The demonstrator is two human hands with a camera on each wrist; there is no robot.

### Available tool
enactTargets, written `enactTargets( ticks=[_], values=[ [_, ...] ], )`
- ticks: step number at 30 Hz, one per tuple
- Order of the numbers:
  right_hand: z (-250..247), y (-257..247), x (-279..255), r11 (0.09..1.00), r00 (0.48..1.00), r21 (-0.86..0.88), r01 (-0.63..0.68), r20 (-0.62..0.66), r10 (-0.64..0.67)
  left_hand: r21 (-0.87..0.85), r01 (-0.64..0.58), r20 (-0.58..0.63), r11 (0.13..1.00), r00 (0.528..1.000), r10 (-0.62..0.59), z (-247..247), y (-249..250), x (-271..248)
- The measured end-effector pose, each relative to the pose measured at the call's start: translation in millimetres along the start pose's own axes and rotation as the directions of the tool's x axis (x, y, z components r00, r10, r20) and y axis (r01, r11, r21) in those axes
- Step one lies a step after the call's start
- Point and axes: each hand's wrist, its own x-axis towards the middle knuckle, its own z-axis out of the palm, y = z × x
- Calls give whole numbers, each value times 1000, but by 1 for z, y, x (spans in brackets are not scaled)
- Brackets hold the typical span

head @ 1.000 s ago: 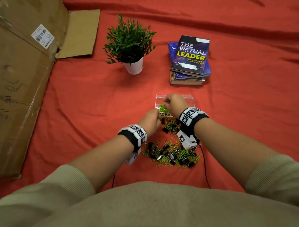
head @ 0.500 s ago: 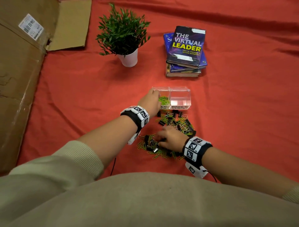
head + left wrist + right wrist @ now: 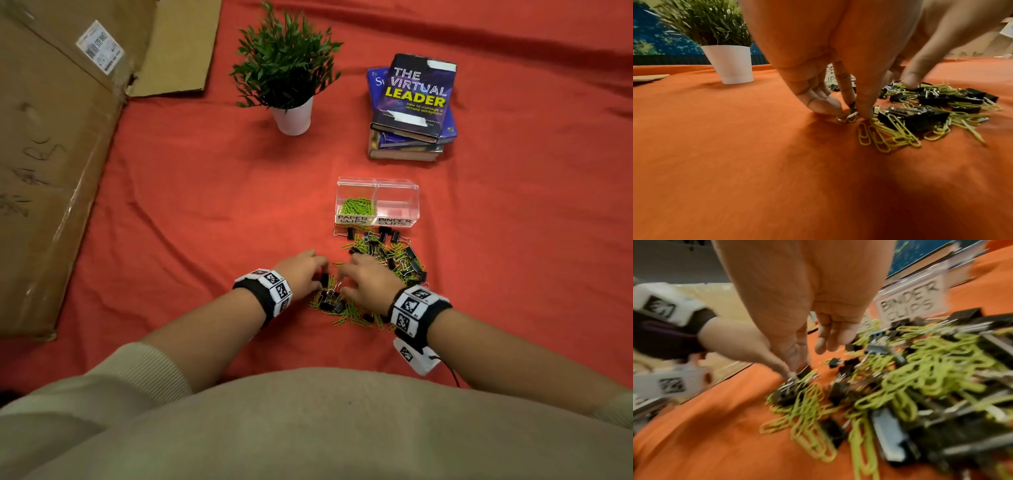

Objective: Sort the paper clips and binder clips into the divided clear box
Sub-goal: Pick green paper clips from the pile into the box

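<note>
The clear divided box [image 3: 376, 186] stands on the red cloth. Green paper clips [image 3: 356, 206] fill its left half, labelled PAPER CLIPS. The right half [image 3: 397, 207], labelled BINDER CLIPS, holds nothing. A mixed pile of green paper clips and black binder clips [image 3: 394, 260] lies in front of the box. My left hand [image 3: 322, 274] is at the pile's left edge. In the left wrist view its thumb and fingers [image 3: 824, 105] pinch the silver wire handle of a binder clip [image 3: 846, 116]. My right hand [image 3: 346, 274] hovers over the pile with fingers extended, its thumb by a black binder clip [image 3: 803, 370]; that view is blurred.
A potted plant [image 3: 291, 68] and a stack of books [image 3: 414, 102] stand beyond the box. A flattened cardboard box [image 3: 51, 154] covers the left side. Bare red cloth [image 3: 205, 222] lies to the left of the pile.
My left hand has come back from the box to the pile's left edge and pinched a binder clip. My right hand stays on the pile, shifted a little toward the box.
</note>
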Motion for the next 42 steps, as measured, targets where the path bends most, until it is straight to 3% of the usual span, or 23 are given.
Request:
enactTargets(
  ticks=[4,9,12,14,18,21,26,28,32,36,42],
  values=[
    [19,-14,-4,993,993,-105,61,104,-50,-99,29,-139,995,989,-43,-3,7,7],
    [8,12,-8,992,995,-89,-91,-60,85,-170,50,-249,984,964,-91,-12,7,4],
    [-2,26,-10,984,973,-49,-172,-165,161,-123,140,-176,983,971,-160,-10,6,-11],
    [-4,21,-8,990,976,-38,-135,-175,126,-70,203,-101,977,973,-209,-2,5,-20],
    [9,-6,-2,999,999,-33,6,-40,-8,-2,205,-57,979,977,-204,15,5,-29],
    [16,-12,1,998,999,-56,35,42,-33,-1,185,-58,983,981,-184,22,7,-28],
    [1,10,-1,997,990,1,-72,-125,72,-21,165,-59,986,984,-166,21,8,-25],
    [-3,10,-6,1000,996,-6,-31,-82,30,-4,165,-61,986,984,-164,21,9,-24],
    [4,-6,-20,983,984,-139,116,152,-95,50,155,-69,987,986,-151,22,14,-22],
    [14,-11,-25,943,974,-286,168,193,-115,45,168,-55,985,985,-166,24,18,-22],
    [19,-9,-25,959,972,-243,146,216,-93,92,160,-33,983,987,-157,25,21,-22]
  ],
)
